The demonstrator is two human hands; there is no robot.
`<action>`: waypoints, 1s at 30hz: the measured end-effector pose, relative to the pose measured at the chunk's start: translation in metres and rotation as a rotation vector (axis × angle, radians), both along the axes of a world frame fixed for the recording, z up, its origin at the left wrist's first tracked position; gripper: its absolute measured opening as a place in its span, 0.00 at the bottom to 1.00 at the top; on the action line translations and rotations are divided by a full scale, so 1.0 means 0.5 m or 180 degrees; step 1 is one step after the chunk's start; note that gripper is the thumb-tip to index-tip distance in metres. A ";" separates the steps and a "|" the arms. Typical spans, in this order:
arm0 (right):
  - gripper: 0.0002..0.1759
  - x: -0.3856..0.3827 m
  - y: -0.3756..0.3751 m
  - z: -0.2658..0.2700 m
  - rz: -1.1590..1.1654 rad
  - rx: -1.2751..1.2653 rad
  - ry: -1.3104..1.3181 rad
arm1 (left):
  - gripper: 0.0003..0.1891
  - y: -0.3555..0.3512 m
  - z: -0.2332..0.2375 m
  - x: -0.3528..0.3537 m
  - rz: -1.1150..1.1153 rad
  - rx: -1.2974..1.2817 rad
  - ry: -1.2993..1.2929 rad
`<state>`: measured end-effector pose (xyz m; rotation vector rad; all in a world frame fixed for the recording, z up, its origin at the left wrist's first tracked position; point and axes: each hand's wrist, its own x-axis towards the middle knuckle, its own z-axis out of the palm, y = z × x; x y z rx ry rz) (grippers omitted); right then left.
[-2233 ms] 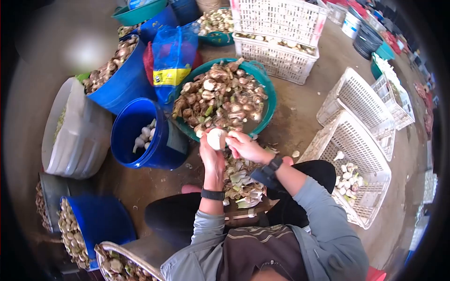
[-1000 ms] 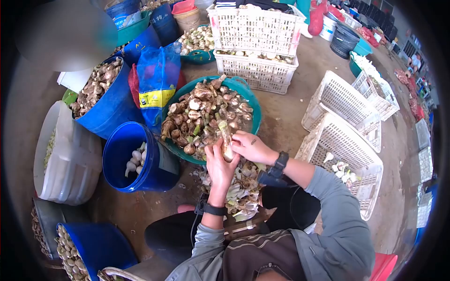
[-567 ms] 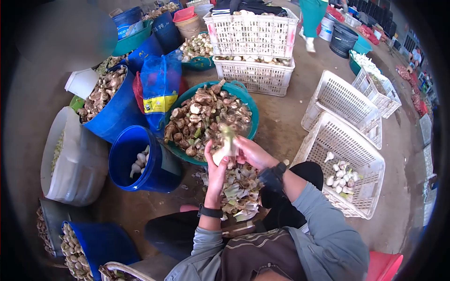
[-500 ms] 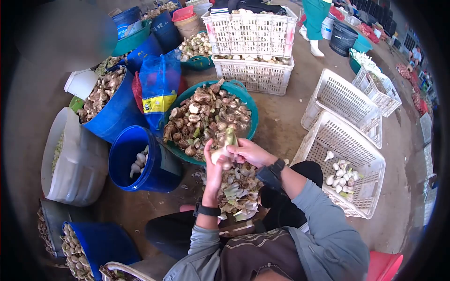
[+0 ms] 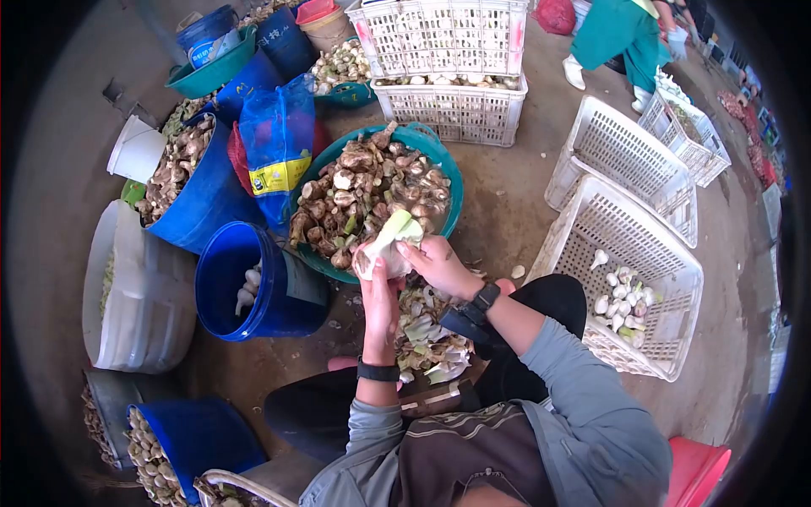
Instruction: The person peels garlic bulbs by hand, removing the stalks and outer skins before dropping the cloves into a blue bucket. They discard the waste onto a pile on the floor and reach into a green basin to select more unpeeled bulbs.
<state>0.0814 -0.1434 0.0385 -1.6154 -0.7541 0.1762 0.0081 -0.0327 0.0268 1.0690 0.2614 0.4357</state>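
A garlic bulb with pale skin and a green-white stem flap is held up in front of my body. My left hand grips the bulb from below and the left. On the other side, my right hand pinches the loose skin by the stem. Just beyond both hands is a green tub heaped with brown, unpeeled garlic. Peeled skins lie in a pile below my hands, between my legs.
To the left stands a blue bucket holding a few white bulbs. A white crate at right has several cleaned bulbs. Stacked crates stand ahead. A person in green trousers is at the upper right.
The garlic's outer skin and stem have been pulled open into a flap. My hands have shifted slightly left. The person in green trousers has moved right and further into view.
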 end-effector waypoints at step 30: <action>0.16 0.035 -0.016 -0.033 0.0981 0.2050 0.3618 | 0.22 0.081 -0.021 -0.039 -0.1042 -0.0446 0.0198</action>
